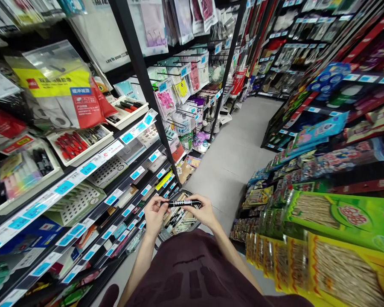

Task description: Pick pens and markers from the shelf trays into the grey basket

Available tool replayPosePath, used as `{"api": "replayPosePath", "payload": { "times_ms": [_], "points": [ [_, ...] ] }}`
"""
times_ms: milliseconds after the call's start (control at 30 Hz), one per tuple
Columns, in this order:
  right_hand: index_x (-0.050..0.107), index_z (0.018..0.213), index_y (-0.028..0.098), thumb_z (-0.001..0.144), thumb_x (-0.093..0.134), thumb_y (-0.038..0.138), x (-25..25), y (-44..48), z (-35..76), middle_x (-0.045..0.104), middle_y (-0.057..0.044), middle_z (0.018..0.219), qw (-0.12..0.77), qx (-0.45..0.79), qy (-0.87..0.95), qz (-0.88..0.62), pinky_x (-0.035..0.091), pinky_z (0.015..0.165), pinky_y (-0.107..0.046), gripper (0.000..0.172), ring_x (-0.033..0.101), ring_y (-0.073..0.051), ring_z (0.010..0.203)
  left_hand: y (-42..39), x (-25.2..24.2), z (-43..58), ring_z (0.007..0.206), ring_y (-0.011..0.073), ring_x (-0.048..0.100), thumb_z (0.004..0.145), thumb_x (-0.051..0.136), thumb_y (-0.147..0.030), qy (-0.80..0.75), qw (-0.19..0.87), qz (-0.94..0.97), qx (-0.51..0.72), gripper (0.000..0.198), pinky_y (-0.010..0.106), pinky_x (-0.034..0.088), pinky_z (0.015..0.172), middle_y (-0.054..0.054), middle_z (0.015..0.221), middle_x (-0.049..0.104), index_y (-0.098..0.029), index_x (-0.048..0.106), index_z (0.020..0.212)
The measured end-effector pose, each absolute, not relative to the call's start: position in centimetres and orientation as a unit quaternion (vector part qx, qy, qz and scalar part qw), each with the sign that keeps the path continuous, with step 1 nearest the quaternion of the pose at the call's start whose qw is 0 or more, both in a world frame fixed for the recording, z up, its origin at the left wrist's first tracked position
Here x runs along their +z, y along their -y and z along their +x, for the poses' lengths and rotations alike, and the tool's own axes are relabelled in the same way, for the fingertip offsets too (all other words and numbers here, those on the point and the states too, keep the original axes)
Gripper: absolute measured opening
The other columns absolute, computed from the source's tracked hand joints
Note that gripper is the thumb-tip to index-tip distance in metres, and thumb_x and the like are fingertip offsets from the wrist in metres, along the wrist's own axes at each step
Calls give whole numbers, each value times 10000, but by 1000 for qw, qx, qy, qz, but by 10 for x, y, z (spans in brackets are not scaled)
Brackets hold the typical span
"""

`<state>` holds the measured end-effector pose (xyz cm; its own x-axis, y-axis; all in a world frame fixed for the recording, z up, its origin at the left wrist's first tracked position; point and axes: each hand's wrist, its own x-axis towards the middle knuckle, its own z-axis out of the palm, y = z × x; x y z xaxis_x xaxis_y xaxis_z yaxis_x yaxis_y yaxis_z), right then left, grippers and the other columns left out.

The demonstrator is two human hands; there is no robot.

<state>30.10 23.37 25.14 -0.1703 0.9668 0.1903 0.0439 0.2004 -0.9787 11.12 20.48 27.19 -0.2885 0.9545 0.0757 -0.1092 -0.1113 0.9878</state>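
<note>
White bag [110, 40] hung top left: small print reads "LIFE IS GOOD", as near as I can tell. Yellow pack [49, 81] on the shelf: Chinese characters and a red logo, too blurred to read. Blue price tags [88, 168]: digits not legible. The marker [181, 203] I'm holding: white print, unreadable.

Left shelves: stationery was stacked on black shelves [121, 170], and blue price tags [64, 186] were set along their edges.
Trays: red-handled tools [71, 145] were laid in one white tray; pens [128, 105] were laid in another, higher up.
Large packet: a yellow-and-red packet [64, 85] was propped above the trays.
Hooks: small packets [185, 85] were hung beyond a black post [141, 72].
Floor: a grey aisle [240, 145] was left between the racks.
Right shelves: green snack bags [339, 213] were stacked above yellow ones [339, 268].
</note>
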Motion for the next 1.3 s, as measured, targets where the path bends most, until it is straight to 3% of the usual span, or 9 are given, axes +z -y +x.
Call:
{"api": "replayPosePath", "payload": {
  "times_ms": [267, 500, 633, 767, 1000, 1167, 1300],
  "points": [
    [746, 810, 192, 712, 806, 428, 250, -231, 301, 739, -38, 763, 482, 479, 603, -418, 480, 619, -263, 263, 636, -166, 650, -202, 275, 111, 412, 125, 572, 778, 732, -411, -552, 393, 429, 597, 272, 225, 451, 423, -55, 539, 541, -184, 588, 738],
    [710, 696, 187, 703, 792, 477, 252, -234, 301, 677, -15, 656, 484, 468, 612, -415, 437, 574, -253, 301, 565, -143, 578, -202, 271, 111, 324, 100, 475, 799, 693, -468, -575, 390, 418, 585, 311, 206, 343, 337, -72, 475, 479, -187, 589, 715],
    [687, 636, 197, 776, 728, 475, 250, -236, 301, 645, -11, 620, 486, 486, 618, -382, 434, 582, -260, 313, 543, -141, 573, -202, 272, 112, 298, 81, 412, 822, 652, -500, -586, 393, 411, 577, 344, 196, 276, 308, -66, 458, 474, -186, 593, 694],
    [612, 532, 209, 907, 537, 522, 247, -238, 303, 570, -7, 523, 459, 510, 614, -391, 428, 577, -273, 494, 513, -141, 525, -201, 274, 114, 281, 73, 352, 848, 608, -523, -598, 410, 399, 562, 371, 190, 216, 295, -61, 408, 462, -188, 600, 688],
    [564, 491, 205, 923, 494, 540, 240, -241, 303, 564, -7, 522, 468, 505, 605, -399, 409, 563, -262, 552, 515, -138, 525, -203, 273, 117, 302, 91, 406, 833, 620, -532, -619, 407, 390, 547, 380, 191, 225, 299, -59, 414, 460, -186, 606, 676],
    [581, 523, 192, 919, 484, 559, 242, -239, 299, 560, -6, 476, 455, 529, 573, -429, 413, 501, -252, 549, 520, -139, 464, -204, 272, 115, 308, 79, 377, 821, 639, -531, -611, 401, 381, 566, 370, 187, 248, 322, -72, 434, 435, -186, 596, 695],
    [709, 723, 197, 817, 628, 575, 250, -243, 298, 621, -23, 508, 473, 567, 519, -431, 496, 499, -290, 398, 583, -191, 469, -208, 272, 109, 339, 75, 398, 777, 692, -535, -608, 378, 344, 608, 362, 184, 282, 356, -84, 502, 396, -191, 589, 738]
  ]
}}
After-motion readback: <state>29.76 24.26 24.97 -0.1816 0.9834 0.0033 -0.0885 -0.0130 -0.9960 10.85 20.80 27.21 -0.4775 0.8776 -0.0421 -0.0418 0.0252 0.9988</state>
